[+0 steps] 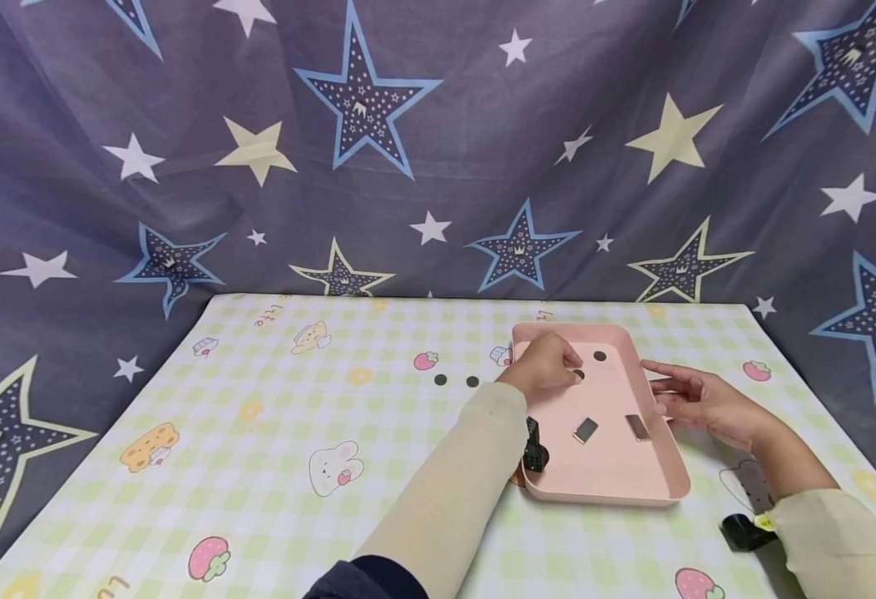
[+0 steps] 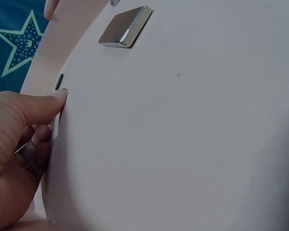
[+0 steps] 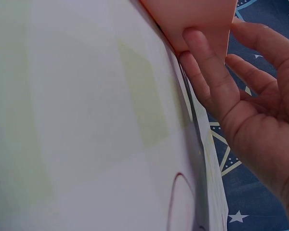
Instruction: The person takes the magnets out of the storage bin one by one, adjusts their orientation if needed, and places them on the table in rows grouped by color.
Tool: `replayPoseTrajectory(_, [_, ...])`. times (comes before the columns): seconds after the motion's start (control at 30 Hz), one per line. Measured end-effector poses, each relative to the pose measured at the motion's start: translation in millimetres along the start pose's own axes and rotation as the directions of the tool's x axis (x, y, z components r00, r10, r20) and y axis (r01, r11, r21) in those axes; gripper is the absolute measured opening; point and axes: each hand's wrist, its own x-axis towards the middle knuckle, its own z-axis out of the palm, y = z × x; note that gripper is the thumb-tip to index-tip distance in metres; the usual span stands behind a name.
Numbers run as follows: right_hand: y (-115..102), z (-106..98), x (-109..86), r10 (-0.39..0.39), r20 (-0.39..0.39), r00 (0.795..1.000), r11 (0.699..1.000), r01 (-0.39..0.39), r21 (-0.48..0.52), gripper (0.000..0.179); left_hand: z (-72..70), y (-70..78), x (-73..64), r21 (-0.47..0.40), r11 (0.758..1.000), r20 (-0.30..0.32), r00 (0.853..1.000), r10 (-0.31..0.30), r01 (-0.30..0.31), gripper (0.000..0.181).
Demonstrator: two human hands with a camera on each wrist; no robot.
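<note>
A pink rectangular tray (image 1: 595, 491) stands on the right part of the table. Reaching over its left wall, my left hand (image 1: 547, 363) pinches a small black disc (image 1: 579, 375) near the tray floor. Just beyond the fingertips lies another black disc (image 1: 600, 356). Two flat, shiny rectangular pieces rest in the nearer half, one piece (image 1: 586, 430) at the middle and one piece (image 1: 637, 428) by the right wall. In the left wrist view a shiny rectangular piece (image 2: 125, 27) shows close up. My right hand (image 1: 707, 405) touches the tray's outer right wall with loosely extended fingers.
Two more black discs lie on the cloth left of the tray, an outer disc (image 1: 441, 380) and a nearer disc (image 1: 472, 382). A checked tablecloth (image 1: 273, 499) with cartoon prints covers the table. Behind hangs a dark star-patterned curtain (image 1: 438, 183).
</note>
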Motion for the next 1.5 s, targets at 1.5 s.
replayPoseTrajectory(1.5, [-2,1,1.3,0.013,0.014,1.000,1.000,-0.013,-0.017,0.063,-11.2,7.6,-2.5,-0.400,0.910,-0.082,0.993,0.086,-0.112,0.015])
